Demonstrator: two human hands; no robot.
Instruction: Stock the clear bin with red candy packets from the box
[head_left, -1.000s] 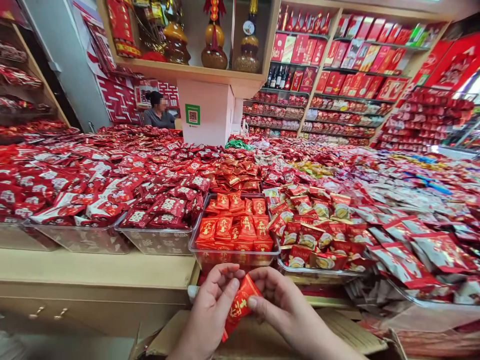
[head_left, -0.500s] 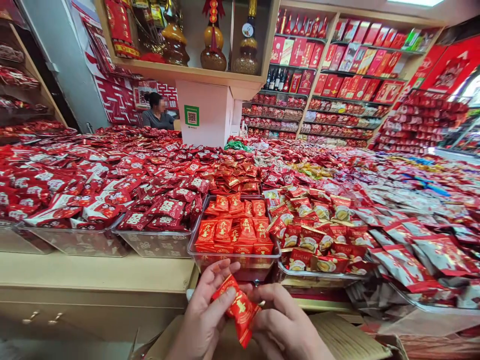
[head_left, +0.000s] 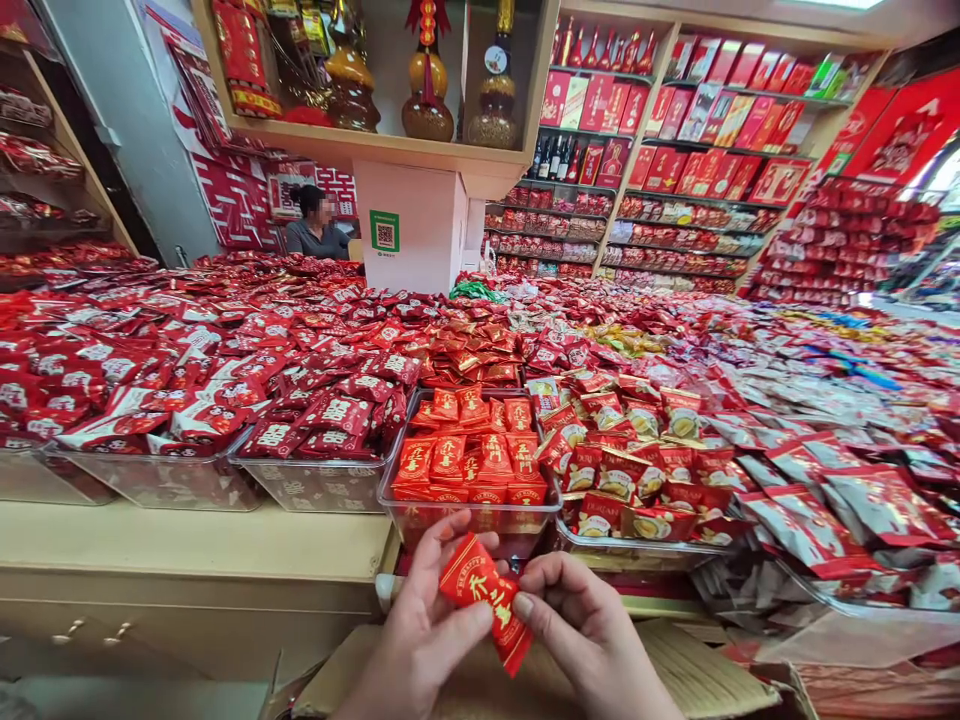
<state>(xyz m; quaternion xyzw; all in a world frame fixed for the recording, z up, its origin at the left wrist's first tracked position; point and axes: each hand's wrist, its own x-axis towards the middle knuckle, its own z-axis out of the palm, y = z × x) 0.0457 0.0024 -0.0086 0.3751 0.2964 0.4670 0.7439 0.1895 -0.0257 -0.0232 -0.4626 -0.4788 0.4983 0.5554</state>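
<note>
A red wrapped candy (head_left: 489, 603) with gold lettering is held between both hands, tilted, in front of the bins. My left hand (head_left: 427, 610) grips its left side, the thumb lying across the lower part of the wrapper. On the other side, my right hand (head_left: 574, 625) pinches the wrapper's right edge between thumb and fingers. Just beyond the hands stands a clear plastic bin (head_left: 471, 518) with similar red packets (head_left: 491, 460) lined up inside. Below the hands is an open cardboard box (head_left: 675, 665); what it contains is mostly hidden.
Bins of dark red packets (head_left: 330, 420) stand to the left, durian-printed packets (head_left: 622, 475) and silvery red packets (head_left: 877, 500) to the right. A cream counter ledge (head_left: 225, 545) runs along the front left. Behind a white pillar (head_left: 411, 225), a person (head_left: 315, 228) sits.
The candy has turned so its printed face shows more fully. My right thumb has come over onto the wrapper's front, and my left thumb has slid lower.
</note>
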